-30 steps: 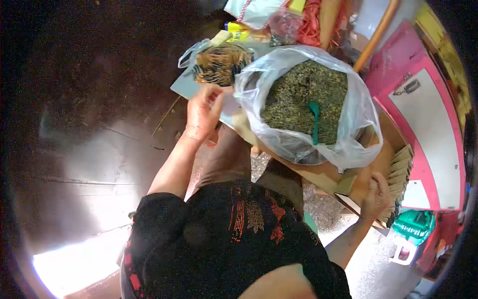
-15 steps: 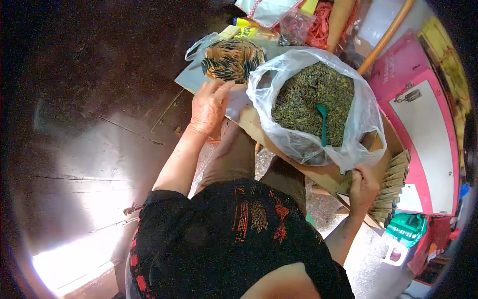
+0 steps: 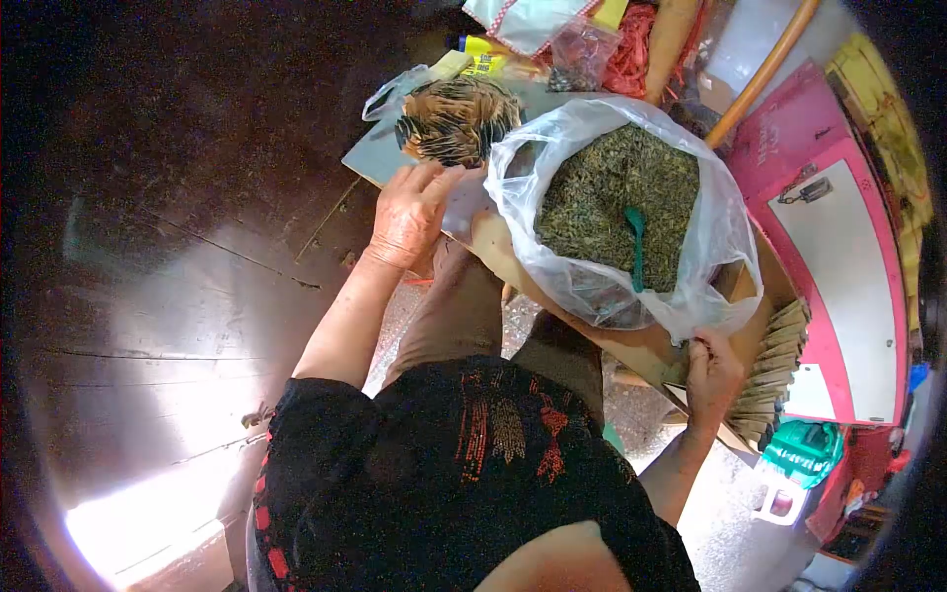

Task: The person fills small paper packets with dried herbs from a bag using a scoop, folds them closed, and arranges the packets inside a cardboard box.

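My left hand (image 3: 409, 212) is at the near edge of a round pile of thin brown and dark strips (image 3: 459, 120), fingers loosely bent and thumb apart. Nothing shows in it, though its fingertips are partly hidden. To the right, a white translucent plastic bag (image 3: 513, 197) is spread open around dried, chopped greenish-brown leaves (image 3: 602, 192). A green plastic spoon (image 3: 637, 247) lies on the leaves. My right hand (image 3: 712, 380) is closed at the bag's lower corner, beside the cardboard box edge; what its fingers grip is hidden.
A row of folded brown packets (image 3: 774, 375) lines the cardboard box's right side. Beyond are a pink and white panel (image 3: 838, 247), a wooden pole (image 3: 764, 74) and red plastic strands (image 3: 636, 49). The dark wooden surface (image 3: 178, 197) stretches left. A green bag (image 3: 804, 454) sits lower right.
Both hands stay almost where they were. The view has shifted slightly, and the strips in the pile look browner and less dark. The bag and spoon keep their places.
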### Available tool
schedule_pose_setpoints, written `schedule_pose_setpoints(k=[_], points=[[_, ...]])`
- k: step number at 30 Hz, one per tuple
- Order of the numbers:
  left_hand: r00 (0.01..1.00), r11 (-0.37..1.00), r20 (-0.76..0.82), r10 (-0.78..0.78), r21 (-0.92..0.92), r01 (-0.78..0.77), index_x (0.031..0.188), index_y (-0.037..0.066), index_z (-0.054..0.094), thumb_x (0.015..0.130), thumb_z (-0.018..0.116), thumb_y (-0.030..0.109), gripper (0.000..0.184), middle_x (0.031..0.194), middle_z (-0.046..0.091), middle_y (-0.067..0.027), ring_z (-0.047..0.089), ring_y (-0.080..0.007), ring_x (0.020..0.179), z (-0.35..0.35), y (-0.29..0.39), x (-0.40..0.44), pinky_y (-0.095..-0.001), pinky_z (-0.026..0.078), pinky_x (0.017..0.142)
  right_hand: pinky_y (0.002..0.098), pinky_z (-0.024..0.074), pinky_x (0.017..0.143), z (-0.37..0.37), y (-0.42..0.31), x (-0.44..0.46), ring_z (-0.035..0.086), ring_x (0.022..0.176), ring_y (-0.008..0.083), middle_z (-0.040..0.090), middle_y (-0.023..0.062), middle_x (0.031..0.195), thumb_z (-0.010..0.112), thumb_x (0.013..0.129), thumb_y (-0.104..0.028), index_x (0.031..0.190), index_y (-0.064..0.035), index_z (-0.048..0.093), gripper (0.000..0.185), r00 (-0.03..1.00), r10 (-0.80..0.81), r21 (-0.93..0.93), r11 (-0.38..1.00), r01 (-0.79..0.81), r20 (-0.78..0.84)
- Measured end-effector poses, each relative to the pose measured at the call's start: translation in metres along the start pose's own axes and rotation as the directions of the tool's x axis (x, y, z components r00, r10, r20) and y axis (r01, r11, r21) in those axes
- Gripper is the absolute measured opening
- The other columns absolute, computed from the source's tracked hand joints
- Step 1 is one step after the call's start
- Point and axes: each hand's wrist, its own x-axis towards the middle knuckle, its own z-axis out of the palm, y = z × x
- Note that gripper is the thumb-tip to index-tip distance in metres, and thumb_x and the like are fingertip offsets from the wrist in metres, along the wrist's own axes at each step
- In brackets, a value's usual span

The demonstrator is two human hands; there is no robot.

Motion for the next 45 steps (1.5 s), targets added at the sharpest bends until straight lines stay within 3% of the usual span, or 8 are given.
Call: schedule_pose_setpoints(k=[4,19,22,28,34,36,40,45], points=[[0.999,0.999,0.016,0.032,-0.006,-0.032,0.105,0.012,0.065,0.074,0.060,0.004,0.033,0.098,0.062,-0.0084,0.057,-0.0261,0.087,-0.003,-0.003,-0.001,-0.0364,0.050,0.076,0.0267,0.0466,0.069,-0.001,0.006,0.000,0.060,0.074,0.0146,0.064,0.0074,0.079,0.058,0.081,-0.005,0.090,0.0008,0.066,0.013,0.995,-0.095,-0.108,0.989,0.097,0.025],[0.948,0.973,0.219,-0.231,0.064,0.222,0.092,0.011,0.064,0.081,0.062,0.016,0.013,0.079,0.065,-0.0105,0.064,-0.0286,0.076,-0.006,-0.010,0.007,-0.0376,0.051,0.066,0.0274,0.0472,0.068,0.001,0.007,0.001,0.060,0.071,0.0150,0.065,0.0089,0.079,0.059,0.080,-0.006,0.091,-0.0007,0.067,0.015,0.999,-0.024,-0.087,0.996,0.028,0.043],[0.937,0.924,0.063,-0.343,-0.158,0.348,0.091,0.012,0.067,0.083,0.064,0.017,0.011,0.086,0.067,-0.0091,0.066,-0.0269,0.078,-0.017,-0.017,0.014,-0.0335,0.052,0.067,0.0273,0.0471,0.067,0.000,0.001,0.001,0.061,0.071,0.0153,0.065,0.0091,0.079,0.059,0.080,-0.007,0.091,-0.0004,0.067,0.015,0.998,0.040,0.029,0.999,-0.042,0.050],[0.879,0.733,0.159,-0.449,-0.497,0.464,0.092,0.001,0.067,0.085,0.063,0.008,0.011,0.077,0.067,-0.0064,0.061,-0.0086,0.070,-0.067,-0.015,0.040,-0.0245,0.048,0.063,0.0276,0.0471,0.067,0.001,0.004,0.005,0.061,0.073,0.0146,0.066,0.0094,0.080,0.059,0.080,-0.009,0.092,0.0007,0.067,0.017,0.998,-0.011,-0.075,0.997,0.015,0.061],[0.935,0.542,0.187,-0.303,-0.773,0.330,0.084,0.000,0.065,0.086,0.062,0.009,0.010,0.070,0.060,0.0028,0.050,-0.0036,0.063,-0.091,0.022,0.063,-0.0211,0.042,0.055,0.0270,0.0473,0.072,-0.002,-0.035,0.019,0.061,0.076,0.0145,0.066,0.0099,0.082,0.058,0.082,-0.008,0.093,0.0015,0.066,0.017,0.999,0.000,0.043,0.999,-0.001,0.036],[0.859,0.491,0.492,-0.139,-0.719,0.491,0.082,0.000,0.064,0.087,0.061,0.011,0.013,0.069,0.058,0.0030,0.048,-0.0031,0.062,-0.087,0.041,0.073,-0.0216,0.040,0.054,0.0258,0.0471,0.076,0.003,-0.059,0.034,0.061,0.080,0.0139,0.066,0.0086,0.089,0.057,0.083,-0.007,0.095,0.0018,0.065,0.018,0.995,-0.068,0.249,0.967,0.047,0.074],[0.747,0.537,0.619,0.243,-0.727,0.427,0.083,-0.001,0.063,0.086,0.063,0.012,0.014,0.063,0.056,0.0013,0.048,-0.0042,0.061,-0.059,0.082,0.089,-0.0256,0.041,0.055,0.0248,0.0462,0.080,0.036,-0.088,0.066,0.059,0.087,0.0122,0.064,0.0057,0.097,0.057,0.082,-0.007,0.102,0.0002,0.063,0.022,0.964,-0.205,0.666,0.745,0.042,0.168],[0.706,0.504,0.607,0.365,-0.766,0.398,0.086,0.001,0.065,0.084,0.064,0.014,0.013,0.062,0.057,-0.0020,0.049,-0.0052,0.062,-0.030,0.102,0.090,-0.0272,0.042,0.057,0.0227,0.0449,0.073,0.069,-0.094,0.079,0.056,0.079,0.0091,0.062,0.0035,0.090,0.063,0.080,-0.016,0.103,0.0007,0.060,0.029,0.912,-0.343,0.826,0.564,0.008,0.226]])
